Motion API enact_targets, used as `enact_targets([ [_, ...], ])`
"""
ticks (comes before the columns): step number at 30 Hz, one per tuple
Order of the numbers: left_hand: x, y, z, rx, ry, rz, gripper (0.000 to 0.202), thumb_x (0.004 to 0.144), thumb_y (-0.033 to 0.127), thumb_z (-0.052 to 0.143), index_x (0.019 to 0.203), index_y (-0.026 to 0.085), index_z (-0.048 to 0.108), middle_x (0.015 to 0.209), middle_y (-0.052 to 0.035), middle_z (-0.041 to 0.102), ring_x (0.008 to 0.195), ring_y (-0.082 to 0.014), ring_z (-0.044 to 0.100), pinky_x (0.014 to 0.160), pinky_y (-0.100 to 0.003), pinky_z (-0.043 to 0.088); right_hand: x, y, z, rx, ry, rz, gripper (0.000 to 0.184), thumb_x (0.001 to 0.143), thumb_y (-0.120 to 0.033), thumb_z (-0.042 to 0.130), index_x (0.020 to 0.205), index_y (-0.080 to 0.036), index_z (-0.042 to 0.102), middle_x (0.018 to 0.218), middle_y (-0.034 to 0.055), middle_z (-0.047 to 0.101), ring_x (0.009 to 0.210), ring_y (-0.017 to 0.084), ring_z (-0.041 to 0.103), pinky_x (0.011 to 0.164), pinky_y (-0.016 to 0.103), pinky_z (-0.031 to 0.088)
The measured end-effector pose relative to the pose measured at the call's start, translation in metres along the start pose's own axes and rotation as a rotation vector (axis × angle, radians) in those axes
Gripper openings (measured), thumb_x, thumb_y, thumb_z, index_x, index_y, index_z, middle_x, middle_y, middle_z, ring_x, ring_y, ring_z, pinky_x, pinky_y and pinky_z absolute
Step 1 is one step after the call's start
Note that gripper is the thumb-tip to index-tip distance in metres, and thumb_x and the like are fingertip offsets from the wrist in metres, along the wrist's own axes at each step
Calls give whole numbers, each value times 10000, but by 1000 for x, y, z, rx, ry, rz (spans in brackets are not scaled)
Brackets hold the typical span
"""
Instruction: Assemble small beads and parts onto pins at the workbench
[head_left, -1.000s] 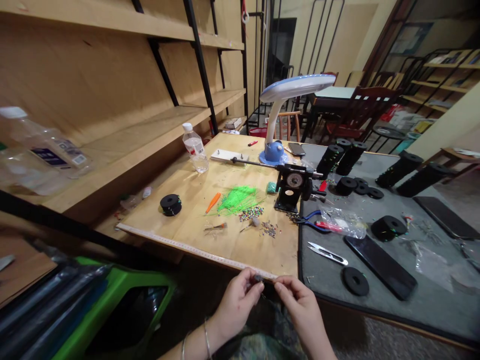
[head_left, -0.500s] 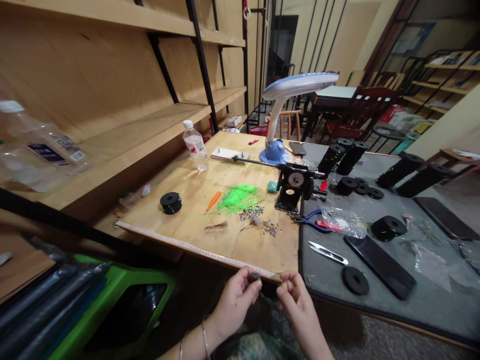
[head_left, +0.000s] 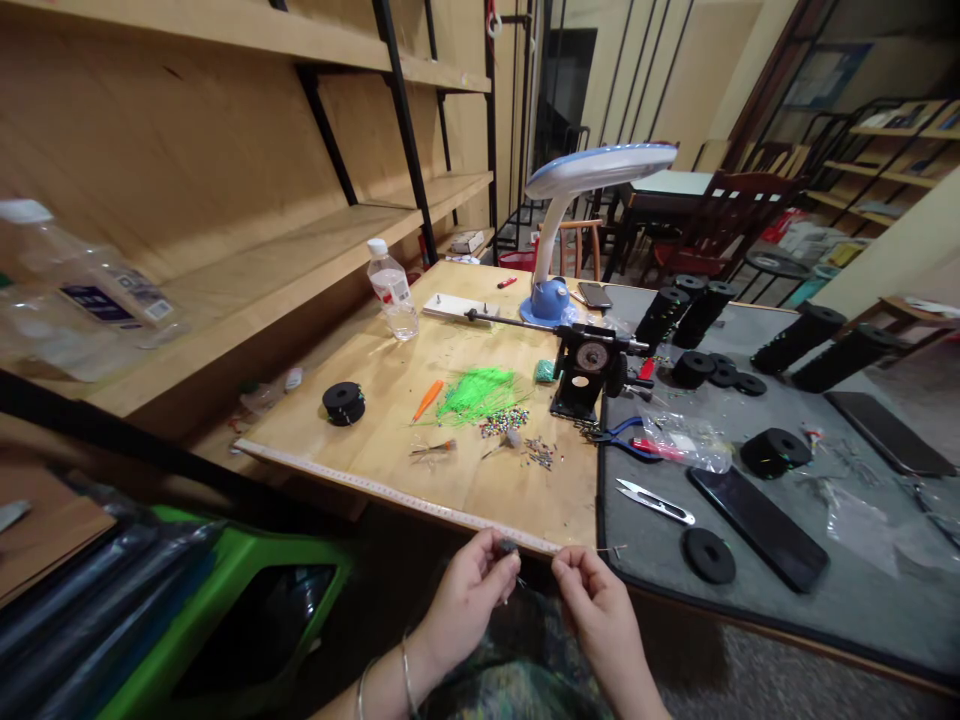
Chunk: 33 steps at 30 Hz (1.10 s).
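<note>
Left hand (head_left: 471, 585) near possibly numbered tape (head_left: 405, 499)

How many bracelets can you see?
2, both on the left forearm: one bracelet nearer the left hand, the other bracelet farther back. More could be out of frame.

On the desk (head_left: 409, 362), a blue-and-white lamp (head_left: 553, 230) beside a phone (head_left: 595, 296), and toward the left edge, a white-capped clear bottle (head_left: 393, 298). On the wooden shelf (head_left: 255, 285), another see-through bottle (head_left: 101, 290), dark-labelled. Farther back, a dark reddish chair (head_left: 731, 215) by a pale-topped table (head_left: 670, 186).
</note>
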<state>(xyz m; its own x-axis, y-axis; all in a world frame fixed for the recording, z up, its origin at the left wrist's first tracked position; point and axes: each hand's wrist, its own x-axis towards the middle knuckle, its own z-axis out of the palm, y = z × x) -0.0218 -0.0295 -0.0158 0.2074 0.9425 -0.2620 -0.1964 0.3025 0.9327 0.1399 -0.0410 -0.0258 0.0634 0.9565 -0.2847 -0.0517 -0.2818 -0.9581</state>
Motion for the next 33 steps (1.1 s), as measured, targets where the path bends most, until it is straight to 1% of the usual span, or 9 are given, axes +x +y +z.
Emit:
enact_targets([
  [1, 0, 0, 0, -6, -2, -1, 379, 761, 505, 656, 795, 161, 499, 652, 59, 417, 532, -68, 360, 502, -208, 303, 0, 0, -1, 4, 1, -2, 403, 698, -576, 669, 687, -190, 552, 477, -102, 316, 391, 67, 241, 356, 191, 194],
  [3, 0, 1, 1, -25, -9, -7, 377, 758, 502, 660, 798, 162, 501, 652, 60, 419, 526, -65, 358, 495, -205, 292, -1, 0, -2, 18, 7, -24, 395, 696, -562, 681, 681, -186, 564, 491, -93, 339, 399, 65, 241, 358, 195, 190],
  [7, -1, 4, 5, -64, -33, -27, 364, 750, 481, 677, 766, 164, 498, 637, 65, 411, 509, -57, 338, 479, -200, 260, -3, -2, -1, 30, 20, -73, 373, 685, -527, 710, 654, -172, 597, 524, -64, 408, 429, 76, 301, 380, 199, 253],
  [11, -2, 6, 7, -91, -45, -42, 355, 751, 465, 681, 755, 164, 495, 639, 63, 416, 506, -54, 334, 473, -200, 236, -5, -2, 1, 31, 40, -90, 339, 691, -496, 715, 660, -169, 633, 527, -42, 457, 456, 98, 378, 407, 203, 308],
  [15, -2, 6, 7, -93, -37, -45, 353, 752, 463, 681, 760, 163, 497, 653, 59, 425, 511, -53, 337, 480, -200, 242, -4, -3, 2, 19, 89, -100, 318, 676, -480, 724, 664, -168, 663, 545, -12, 534, 491, 133, 459, 443, 222, 364],
  [20, -3, 5, 6, -69, -44, -30, 346, 767, 466, 665, 769, 161, 502, 648, 59, 423, 510, -56, 343, 482, -202, 253, -5, 0, 2, -18, 123, -124, 314, 676, -475, 714, 658, -163, 679, 588, 16, 598, 540, 159, 507, 513, 244, 412],
  [23, -3, 4, 6, -17, -59, -22, 346, 783, 477, 645, 777, 158, 511, 618, 61, 423, 513, -64, 352, 494, -207, 274, -8, 6, 2, -82, 147, -171, 289, 701, -451, 695, 673, -163, 692, 554, 0, 566, 511, 143, 472, 509, 240, 394],
  [28, -2, -3, 4, 52, -52, -12, 385, 780, 527, 623, 799, 162, 505, 581, 69, 417, 515, -77, 359, 510, -215, 306, -11, 16, 0, -238, 200, -281, 238, 752, -395, 666, 733, -163, 714, 461, -58, 407, 419, 101, 330, 433, 228, 288],
  [33, -3, -8, 3, 66, -35, -40, 394, 747, 528, 652, 762, 171, 484, 581, 69, 417, 523, -81, 363, 508, -216, 307, -16, 20, 0, -325, 200, -402, 189, 790, -344, 632, 734, -174, 691, 486, -54, 408, 415, 96, 332, 414, 224, 274],
])
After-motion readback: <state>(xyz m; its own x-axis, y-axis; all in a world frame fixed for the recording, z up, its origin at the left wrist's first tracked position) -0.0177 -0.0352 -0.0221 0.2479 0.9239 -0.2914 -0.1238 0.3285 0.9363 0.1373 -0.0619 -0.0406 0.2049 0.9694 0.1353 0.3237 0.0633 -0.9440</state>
